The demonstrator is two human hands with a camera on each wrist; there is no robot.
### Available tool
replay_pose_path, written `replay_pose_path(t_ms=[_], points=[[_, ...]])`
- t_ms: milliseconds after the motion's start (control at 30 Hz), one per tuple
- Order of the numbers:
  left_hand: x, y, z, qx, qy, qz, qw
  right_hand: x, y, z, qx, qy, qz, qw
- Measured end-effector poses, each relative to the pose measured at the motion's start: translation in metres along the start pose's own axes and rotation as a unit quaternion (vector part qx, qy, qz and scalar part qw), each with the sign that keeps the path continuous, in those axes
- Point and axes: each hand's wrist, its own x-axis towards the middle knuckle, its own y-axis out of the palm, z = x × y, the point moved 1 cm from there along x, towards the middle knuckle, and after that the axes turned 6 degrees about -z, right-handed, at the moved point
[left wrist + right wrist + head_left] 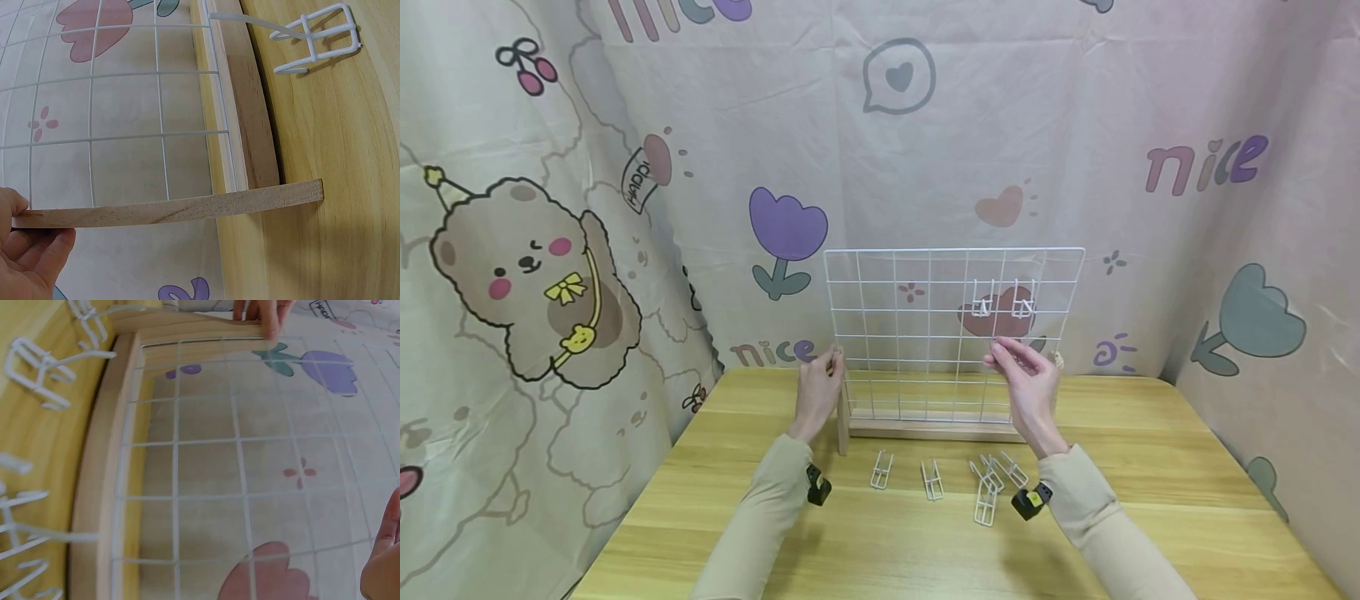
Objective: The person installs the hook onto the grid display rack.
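The wire grid (929,311) stands in the wooden base (932,431) on the counter (880,550), before a curtain (880,167). Two hung hooks (982,312) sit upper right on the grid. Before the base lie a left hook (882,472), a middle hook (932,482) and, rightmost, a hook cluster (985,503). The left grip (820,392) is at the left post (842,417).

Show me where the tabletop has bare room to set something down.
The tabletop is bare right of the right sleeve, left of the left sleeve, and between the sleeves on the near side of the white hooks. It's crowded just left of the right sleeve's end, where several hooks cluster; two more lie farther left, before the wooden base.
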Motion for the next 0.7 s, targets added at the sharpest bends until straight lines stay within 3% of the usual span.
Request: replay_pose_path(t_ms=[167,467,700], points=[[0.0,0.0,0.001,0.0,-0.008,0.004,1.0,-0.007,-0.02,-0.004,-0.001,0.017,0.028,0.999],[0.0,0.001,0.0,-0.002,0.0,0.0,1.0,-0.018,-0.063,-0.014,-0.082,0.049,0.082,0.992],[0.0,0.001,0.002,-0.003,-0.005,0.003,1.0,-0.03,-0.094,-0.019,-0.125,0.085,0.079,0.985]])
